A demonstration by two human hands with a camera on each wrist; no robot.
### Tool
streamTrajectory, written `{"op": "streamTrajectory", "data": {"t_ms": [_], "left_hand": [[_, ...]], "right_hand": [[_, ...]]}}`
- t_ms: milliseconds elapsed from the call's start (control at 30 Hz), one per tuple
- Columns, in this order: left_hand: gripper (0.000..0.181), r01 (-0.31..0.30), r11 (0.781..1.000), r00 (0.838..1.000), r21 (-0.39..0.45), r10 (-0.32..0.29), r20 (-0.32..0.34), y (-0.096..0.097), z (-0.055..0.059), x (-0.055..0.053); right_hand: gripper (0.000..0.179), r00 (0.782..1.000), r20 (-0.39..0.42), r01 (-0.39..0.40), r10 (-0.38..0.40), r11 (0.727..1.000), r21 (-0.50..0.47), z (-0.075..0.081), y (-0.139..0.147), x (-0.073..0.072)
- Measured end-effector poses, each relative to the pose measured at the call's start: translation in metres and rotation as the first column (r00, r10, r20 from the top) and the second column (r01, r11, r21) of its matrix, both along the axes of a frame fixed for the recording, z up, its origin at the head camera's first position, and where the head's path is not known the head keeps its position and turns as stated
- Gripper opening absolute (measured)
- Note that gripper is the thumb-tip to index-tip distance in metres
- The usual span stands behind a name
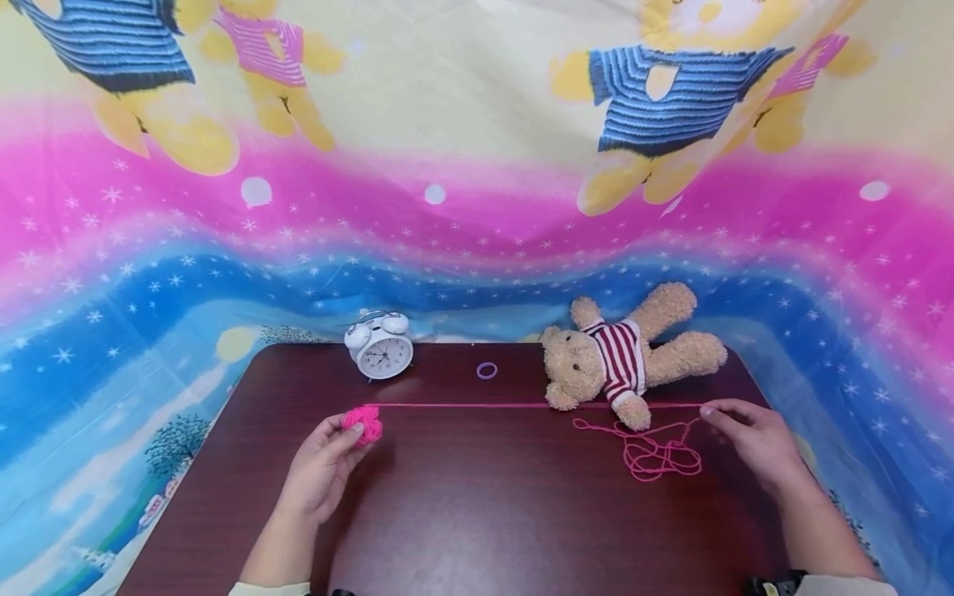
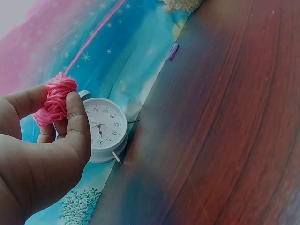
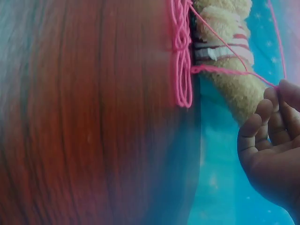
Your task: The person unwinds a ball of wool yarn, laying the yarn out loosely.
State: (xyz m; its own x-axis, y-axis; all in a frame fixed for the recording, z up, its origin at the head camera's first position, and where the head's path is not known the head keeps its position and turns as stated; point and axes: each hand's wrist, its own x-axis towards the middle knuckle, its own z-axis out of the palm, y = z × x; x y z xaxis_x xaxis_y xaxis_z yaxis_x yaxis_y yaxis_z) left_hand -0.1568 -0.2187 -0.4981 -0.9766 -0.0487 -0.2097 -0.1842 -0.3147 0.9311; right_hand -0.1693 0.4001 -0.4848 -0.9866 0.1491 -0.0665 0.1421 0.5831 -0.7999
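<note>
A small ball of pink yarn point(image 1: 362, 425) is held between the thumb and fingers of my left hand point(image 1: 322, 465), above the left part of the table. From it a strand of yarn point(image 1: 462, 406) runs taut and straight across to my right hand point(image 1: 756, 439), whose thumb and fingertip pinch it. Loose loops of yarn point(image 1: 659, 455) lie on the table beside the right hand, and a strand from them rises to those same fingers. The left wrist view shows the wound ball point(image 2: 56, 99) close up, gripped from both sides.
A white twin-bell alarm clock point(image 1: 383, 356) stands at the back left of the dark wooden table point(image 1: 522, 513). Right of it lies a purple ring point(image 1: 487, 371). A teddy bear point(image 1: 622, 356) in a striped shirt lies at the back right. Printed cloth point(image 1: 477, 223) hangs behind.
</note>
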Motion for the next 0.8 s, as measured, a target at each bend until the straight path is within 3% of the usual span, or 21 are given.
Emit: {"op": "streamTrajectory", "data": {"t_ms": [433, 800], "left_hand": [[0.041, -0.003, 1.000, 1.000, -0.007, 0.003, -0.006, -0.015, -0.002, 0.005], [0.039, -0.037, 0.999, 0.999, -0.007, 0.037, 0.006, -0.030, -0.004, 0.008]], "right_hand": [[0.048, 0.997, -0.031, 0.066, -0.067, 0.997, -0.046, -0.008, 0.034, 0.002], [0.036, 0.992, -0.010, 0.125, -0.126, 0.989, -0.073, -0.012, 0.053, 0.007]]}}
